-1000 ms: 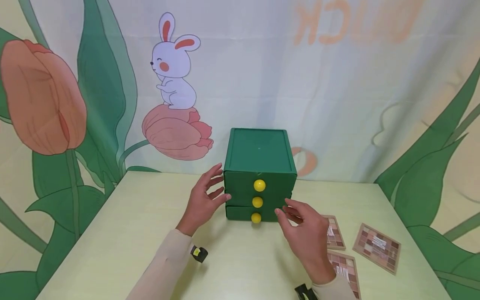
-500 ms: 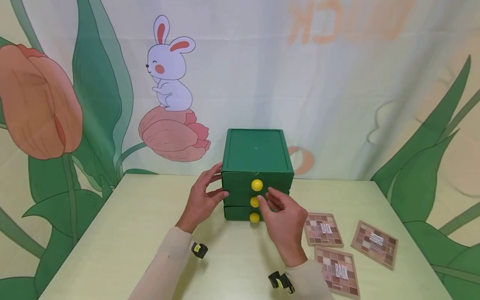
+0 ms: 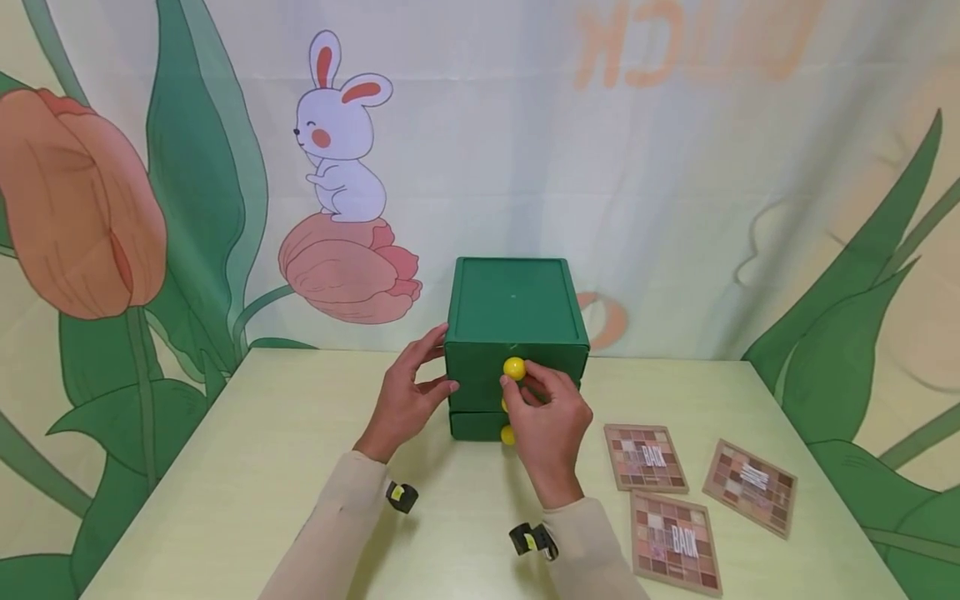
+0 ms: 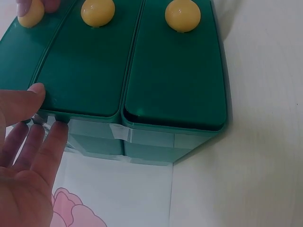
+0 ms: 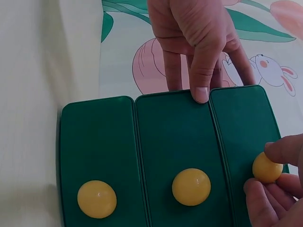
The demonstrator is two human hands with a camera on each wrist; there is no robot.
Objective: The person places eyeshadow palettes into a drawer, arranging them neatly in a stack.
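Here, the right hand (image 3: pixel 551 417) pinches the top knob (image 3: pixel 514 368) of a green chest (image 3: pixel 517 300), thumb and fingers closed about the yellow ball. The chest stands upright near the back edge of a pale table (image 3: pixel 270 467), with three drawer fronts one above another. Its middle knob (image 5: pixel 191 187) and bottom knob (image 5: pixel 96 199), also yellow, are untouched. The left hand (image 3: pixel 405 408) is at the chest's left side, fingers extended and tips against the side wall, thumb tip on the front near the edge, so it is open rather than curled round anything. To the right of the chest lie three chequered palettes: a rear palette (image 3: pixel 647 457), a near palette (image 3: pixel 677 542) just in front of it, and an outer palette (image 3: pixel 751 487) turned askew and apart from both. The rear and near ones read "BACK". Behind hangs a curtain (image 3: pixel 487 167) printed with a white rabbit (image 3: pixel 341 125) and tulips (image 3: pixel 82 208).
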